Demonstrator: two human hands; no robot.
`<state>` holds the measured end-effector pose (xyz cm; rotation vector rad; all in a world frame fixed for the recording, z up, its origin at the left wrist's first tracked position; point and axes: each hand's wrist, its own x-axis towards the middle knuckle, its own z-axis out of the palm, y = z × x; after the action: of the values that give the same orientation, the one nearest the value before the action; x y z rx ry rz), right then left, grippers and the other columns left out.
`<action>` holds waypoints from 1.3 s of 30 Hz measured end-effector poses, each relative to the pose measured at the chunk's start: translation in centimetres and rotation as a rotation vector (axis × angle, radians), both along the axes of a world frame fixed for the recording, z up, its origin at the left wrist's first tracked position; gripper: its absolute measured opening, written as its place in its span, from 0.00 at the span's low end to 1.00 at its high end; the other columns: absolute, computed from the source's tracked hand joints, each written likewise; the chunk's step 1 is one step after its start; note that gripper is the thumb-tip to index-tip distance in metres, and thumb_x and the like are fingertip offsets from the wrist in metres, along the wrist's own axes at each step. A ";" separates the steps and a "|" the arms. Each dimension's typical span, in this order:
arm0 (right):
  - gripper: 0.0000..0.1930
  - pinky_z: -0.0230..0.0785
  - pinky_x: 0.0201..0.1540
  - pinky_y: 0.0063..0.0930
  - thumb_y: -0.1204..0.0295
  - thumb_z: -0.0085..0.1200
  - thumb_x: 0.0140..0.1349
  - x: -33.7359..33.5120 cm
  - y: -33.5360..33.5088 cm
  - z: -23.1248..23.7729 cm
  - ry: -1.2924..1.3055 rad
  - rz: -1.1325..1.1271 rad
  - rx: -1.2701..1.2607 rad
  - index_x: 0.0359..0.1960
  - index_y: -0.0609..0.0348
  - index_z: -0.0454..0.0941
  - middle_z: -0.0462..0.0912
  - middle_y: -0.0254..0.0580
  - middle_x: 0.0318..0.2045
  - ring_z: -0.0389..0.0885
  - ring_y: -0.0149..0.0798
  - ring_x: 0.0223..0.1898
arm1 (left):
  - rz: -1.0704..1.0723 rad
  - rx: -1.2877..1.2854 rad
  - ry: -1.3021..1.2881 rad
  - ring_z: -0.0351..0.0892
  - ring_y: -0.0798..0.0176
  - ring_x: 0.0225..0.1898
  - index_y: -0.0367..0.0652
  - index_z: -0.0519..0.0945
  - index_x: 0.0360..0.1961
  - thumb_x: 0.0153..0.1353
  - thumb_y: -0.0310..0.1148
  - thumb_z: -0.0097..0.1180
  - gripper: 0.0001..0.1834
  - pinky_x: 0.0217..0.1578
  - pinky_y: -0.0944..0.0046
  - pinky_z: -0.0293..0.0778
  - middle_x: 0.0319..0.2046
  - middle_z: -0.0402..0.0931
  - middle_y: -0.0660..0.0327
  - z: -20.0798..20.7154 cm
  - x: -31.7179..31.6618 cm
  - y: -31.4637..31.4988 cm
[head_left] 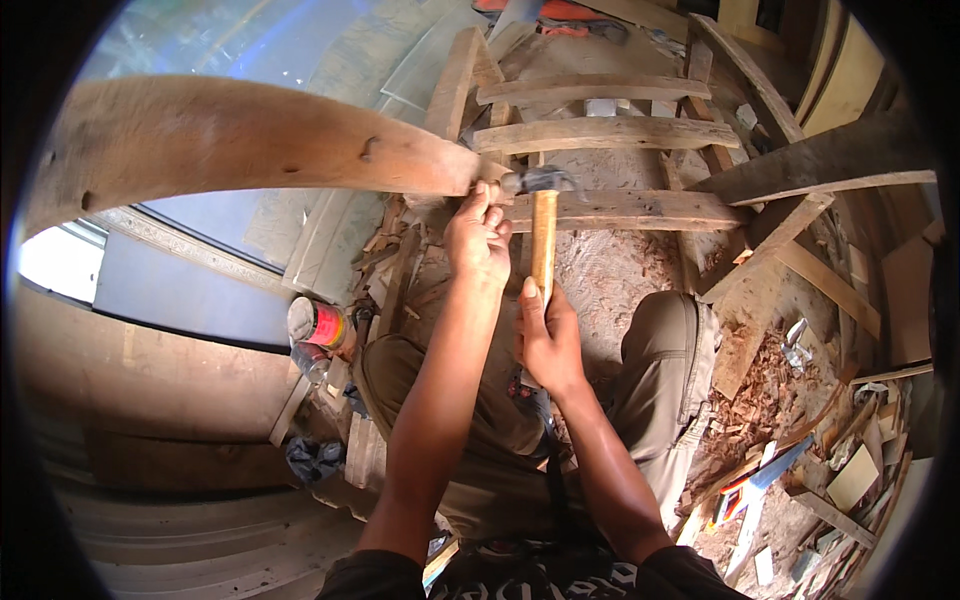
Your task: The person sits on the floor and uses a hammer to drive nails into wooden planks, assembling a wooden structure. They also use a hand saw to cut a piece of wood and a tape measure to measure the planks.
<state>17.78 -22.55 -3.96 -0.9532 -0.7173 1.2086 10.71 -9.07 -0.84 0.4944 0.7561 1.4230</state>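
Observation:
My right hand (550, 340) is wrapped round the wooden handle of a claw hammer (544, 235). The hammer's metal head lies just right of my left fingertips, its striking face toward the board end and its claw pointing right. My left hand (480, 238) is closed in a pinch at the end of a thick wooden board (270, 138). What those fingers pinch, if anything, is too small to make out. The board comes in from the left, with dark knots or holes along its face. Behind the hammer head, a wooden frame with several crosspieces (620, 210) stands on the floor.
Left of my knee stand a can with a red and yellow label (325, 325) and a clear jar (311, 362). A handsaw (765, 475) lies at the lower right among wood scraps and shavings (765, 370). Large panes (185, 290) lean at the left.

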 end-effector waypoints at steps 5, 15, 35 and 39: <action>0.16 0.49 0.12 0.18 0.55 0.41 0.74 -0.5 -0.4 0.5 0.207 -0.123 0.057 0.34 0.53 0.62 0.60 0.24 0.16 0.56 0.19 0.12 | 0.061 -0.081 0.012 0.62 0.76 0.22 0.47 0.78 0.39 0.65 0.34 0.59 0.06 0.27 0.71 0.60 0.35 0.79 0.69 0.3 0.7 -0.4; 0.16 0.48 0.12 0.19 0.56 0.40 0.74 0.0 -1.0 1.7 0.263 0.008 -0.035 0.33 0.53 0.62 0.61 0.26 0.17 0.54 0.21 0.12 | 0.049 -0.043 0.047 0.65 0.73 0.27 0.47 0.79 0.44 0.63 0.37 0.62 0.11 0.30 0.71 0.62 0.38 0.78 0.69 0.3 0.2 -0.4; 0.16 0.47 0.13 0.17 0.53 0.39 0.74 -3.0 -1.2 -0.5 0.243 0.039 -0.090 0.41 0.54 0.66 0.58 0.24 0.17 0.51 0.19 0.12 | 0.110 1.103 0.971 0.76 0.67 0.38 0.35 0.75 0.40 0.44 0.23 0.66 0.20 0.41 0.64 0.74 0.38 0.76 0.60 10.0 -9.6 2.8; 0.15 0.48 0.13 0.17 0.55 0.37 0.75 -3.7 -1.5 -1.0 0.219 0.012 -0.069 0.46 0.54 0.66 0.59 0.26 0.18 0.53 0.20 0.12 | 0.085 1.155 0.890 0.76 0.68 0.36 0.34 0.76 0.38 0.44 0.22 0.63 0.17 0.39 0.65 0.74 0.36 0.77 0.61 9.8 -9.4 3.7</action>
<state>14.10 -24.05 -4.93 -0.8581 -0.5106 1.3315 1.35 -5.41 8.93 2.0948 0.5426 1.6129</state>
